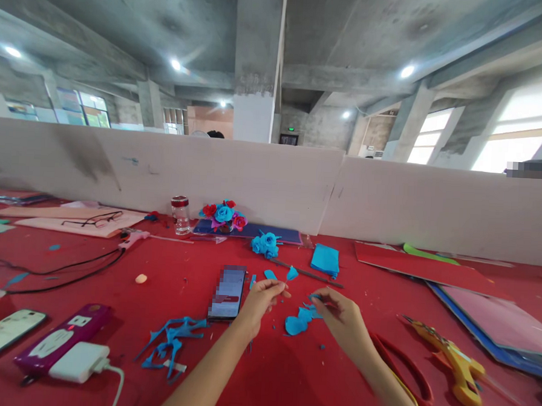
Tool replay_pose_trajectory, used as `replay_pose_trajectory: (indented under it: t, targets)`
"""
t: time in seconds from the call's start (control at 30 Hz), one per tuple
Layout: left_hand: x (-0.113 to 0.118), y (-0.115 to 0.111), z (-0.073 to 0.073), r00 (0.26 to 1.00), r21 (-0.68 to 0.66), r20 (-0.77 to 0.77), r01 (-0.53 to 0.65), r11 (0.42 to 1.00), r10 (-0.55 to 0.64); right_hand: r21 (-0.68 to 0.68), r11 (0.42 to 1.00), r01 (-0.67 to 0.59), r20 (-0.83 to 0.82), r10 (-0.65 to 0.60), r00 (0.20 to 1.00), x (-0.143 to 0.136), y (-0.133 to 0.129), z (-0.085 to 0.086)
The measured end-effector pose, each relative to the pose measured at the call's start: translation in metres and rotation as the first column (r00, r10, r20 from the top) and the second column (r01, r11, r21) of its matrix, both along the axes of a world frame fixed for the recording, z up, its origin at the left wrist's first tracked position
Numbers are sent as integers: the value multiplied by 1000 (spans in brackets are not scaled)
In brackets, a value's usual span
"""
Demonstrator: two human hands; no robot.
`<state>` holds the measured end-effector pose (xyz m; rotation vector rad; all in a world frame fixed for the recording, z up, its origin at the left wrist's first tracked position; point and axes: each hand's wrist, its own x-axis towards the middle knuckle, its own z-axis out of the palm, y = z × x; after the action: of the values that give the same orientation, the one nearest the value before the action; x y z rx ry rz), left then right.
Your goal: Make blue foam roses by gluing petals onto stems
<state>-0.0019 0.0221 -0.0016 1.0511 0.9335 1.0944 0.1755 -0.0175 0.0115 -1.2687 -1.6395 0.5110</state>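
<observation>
My left hand (265, 296) is closed in a pinch on a small blue paper flower piece (292, 273), which stands up from the fingertips. To its right, my right hand (340, 311) has its fingertips together at a blue paper petal (314, 297). Below that hand lie loose blue petals (296, 325), some overlapping. One more blue piece (271, 275) rests just beyond my left hand. Farther back is a cluster of blue paper roses (266, 245) on a dark stem. A stack of blue paper squares (325, 260) sits to the right of it.
Around my hands on the red table (288, 386) are a phone (228, 291), blue paper scraps (173, 343), red-handled scissors (405, 367) and a yellow glue gun (453, 361). A purple power strip (64, 340) lies left. Behind stand a glass jar (180, 216), a flower arrangement (224, 214) and a white partition (276, 179).
</observation>
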Motion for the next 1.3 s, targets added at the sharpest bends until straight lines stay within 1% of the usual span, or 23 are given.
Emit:
replay_pose_trajectory:
  t: [0.07, 0.13, 0.2, 0.27, 0.3, 0.37, 0.4, 0.47, 0.53, 0.6, 0.7, 0.8, 0.9, 1.03, 1.13, 1.3]
  targets:
    - [1, -1, 0, 998, -36, 41, 43, 998, -42, 29, 1000, 8, -30, -7, 1000, -6, 3, 0]
    - [2, -2, -1, 997, -32, 37, 69, 997, -67, 65, 998, 13, -38, -10, 999, -12, 5, -3]
    - [2, -1, -1, 997, 21, -44, 62, 998, -61, 105, 994, 38, -41, -34, 999, -15, 6, -8]
    - [1, -1, -1, 979, 152, -202, 27, 988, 5, 144, 985, 93, -39, -88, 995, -15, 6, -13]
    - [0, -2, 0, 951, 241, -301, 12, 970, 63, 165, 979, 119, -29, -116, 993, -13, 6, -15]
    - [-2, -3, 0, 848, 412, -491, 26, 911, 198, 198, 971, 133, 23, -141, 990, -9, 5, -17]
    - [-3, -4, 1, 784, 469, -566, 51, 882, 256, 208, 971, 115, 63, -131, 989, -8, 5, -17]
    - [-4, -7, 1, 663, 526, -670, 109, 843, 333, 207, 976, 73, 126, -100, 987, -5, 5, -16]
    - [-3, -10, 2, 572, 542, -731, 154, 826, 373, 183, 981, 61, 133, -86, 987, -5, 5, -15]
    - [-2, -12, 2, 490, 539, -777, 195, 820, 395, 151, 986, 76, 107, -93, 990, -7, 6, -15]
    - [1, -15, 2, 399, 527, -821, 252, 811, 409, 116, 991, 71, 103, -83, 991, -11, 7, -16]
    - [2, -16, 1, 362, 541, -828, 309, 782, 429, 104, 993, 56, 133, -70, 989, -13, 7, -18]
    - [2, -17, 0, 330, 551, -829, 352, 756, 451, 70, 994, 83, 131, -92, 987, -14, 8, -19]
    - [2, -19, 1, 267, 535, -845, 390, 749, 464, 42, 993, 113, 93, -117, 989, -14, 10, -21]
    - [2, -21, 2, 228, 523, -852, 413, 746, 471, 36, 991, 126, 97, -129, 987, -13, 11, -23]
    - [2, -20, 2, 211, 521, -852, 434, 735, 479, 53, 990, 130, 127, -136, 983, -13, 10, -24]
